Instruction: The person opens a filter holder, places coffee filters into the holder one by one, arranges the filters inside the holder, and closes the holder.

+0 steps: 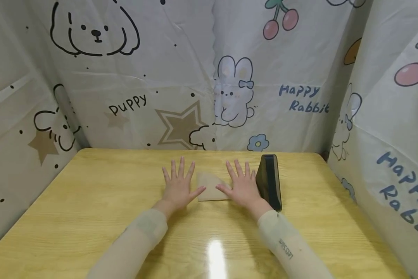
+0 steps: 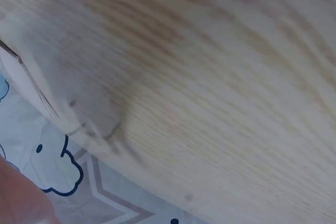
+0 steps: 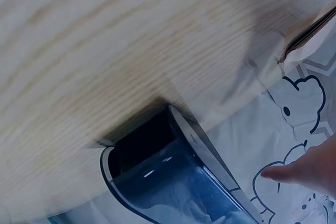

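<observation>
My left hand [image 1: 178, 188] is spread with straight fingers, palm down over the table's middle. My right hand [image 1: 244, 188] mirrors it, also with straight, spread fingers. Neither one holds anything. Between them lies a flat beige, folded-looking piece [image 1: 210, 188] with a straight front edge; both thumbs reach toward it, the right hand overlapping its right side. Just right of my right hand stands a dark, glossy, wedge-shaped object [image 1: 269, 180], whose smooth curved face and pale rim show in the right wrist view [image 3: 178, 177]. A thumb [image 3: 304, 171] appears at that view's right edge.
The wooden table [image 1: 101, 209] ends at a back edge close beyond the fingertips. A printed curtain [image 1: 181, 69] with puppy and rabbit drawings hangs behind it and along both sides. A bright light reflection [image 1: 216, 259] shows near the front.
</observation>
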`<state>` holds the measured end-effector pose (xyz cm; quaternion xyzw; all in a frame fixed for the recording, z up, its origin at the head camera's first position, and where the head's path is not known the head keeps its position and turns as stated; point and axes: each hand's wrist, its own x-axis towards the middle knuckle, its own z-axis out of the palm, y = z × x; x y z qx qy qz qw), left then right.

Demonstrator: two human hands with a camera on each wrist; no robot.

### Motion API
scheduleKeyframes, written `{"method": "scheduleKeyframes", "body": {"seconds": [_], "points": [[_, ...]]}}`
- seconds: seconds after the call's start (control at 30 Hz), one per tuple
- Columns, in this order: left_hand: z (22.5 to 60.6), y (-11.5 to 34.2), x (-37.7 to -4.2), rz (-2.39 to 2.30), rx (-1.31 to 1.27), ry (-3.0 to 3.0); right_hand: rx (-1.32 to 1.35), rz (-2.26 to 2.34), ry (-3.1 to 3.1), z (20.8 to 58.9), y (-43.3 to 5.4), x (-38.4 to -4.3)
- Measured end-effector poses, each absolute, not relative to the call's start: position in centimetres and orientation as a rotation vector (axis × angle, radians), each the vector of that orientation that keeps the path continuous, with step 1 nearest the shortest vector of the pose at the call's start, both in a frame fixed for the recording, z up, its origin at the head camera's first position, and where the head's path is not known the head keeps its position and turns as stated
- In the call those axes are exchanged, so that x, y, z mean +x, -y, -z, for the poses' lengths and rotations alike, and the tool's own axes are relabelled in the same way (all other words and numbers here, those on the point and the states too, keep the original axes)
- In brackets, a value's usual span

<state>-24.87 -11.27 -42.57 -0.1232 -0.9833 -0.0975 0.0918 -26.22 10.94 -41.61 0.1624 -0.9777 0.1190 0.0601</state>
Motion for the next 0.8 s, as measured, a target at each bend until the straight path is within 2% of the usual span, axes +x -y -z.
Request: {"method": "scheduleKeyframes", "body": {"seconds": [0.8], "points": [[42.44, 10.82, -25.27, 0.292, -0.375, 2.935, 0.526, -0.353, 2.931, 41.19, -10.83, -26.03]]}}
